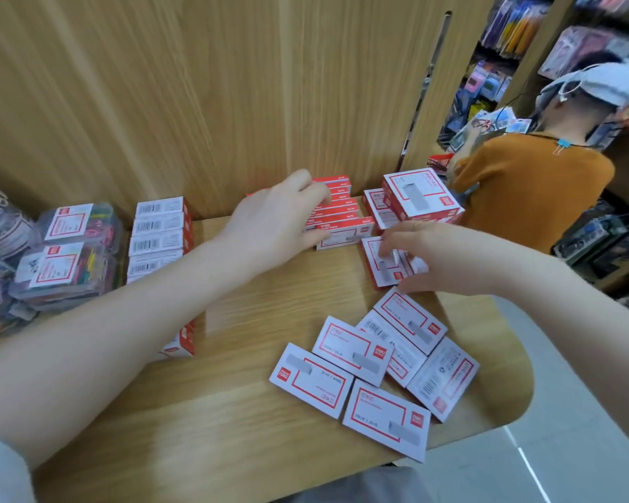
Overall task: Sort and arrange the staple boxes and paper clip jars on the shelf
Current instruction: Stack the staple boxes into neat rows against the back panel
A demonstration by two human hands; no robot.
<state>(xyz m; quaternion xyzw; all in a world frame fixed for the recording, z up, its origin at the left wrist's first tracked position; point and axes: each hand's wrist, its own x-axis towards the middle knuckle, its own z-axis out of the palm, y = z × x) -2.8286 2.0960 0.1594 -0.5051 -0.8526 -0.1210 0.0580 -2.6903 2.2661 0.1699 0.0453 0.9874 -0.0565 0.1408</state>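
Observation:
Red and white staple boxes lie on the wooden shelf (255,422). My left hand (280,223) grips a stack of staple boxes (336,212) standing against the back panel. My right hand (436,259) has its fingers curled onto a flat staple box (378,270) just right of that stack. Several loose staple boxes (374,372) lie scattered flat near the front right edge. A row of boxes on edge (157,234) runs along the left. Clear paper clip jars (69,263) with coloured clips stand at the far left.
A taller pile of staple boxes (420,197) stands at the back right corner. A person in an orange shirt (531,186) stands beyond the shelf's right end, before racks of stationery. The shelf's rounded corner (516,393) drops to a grey floor.

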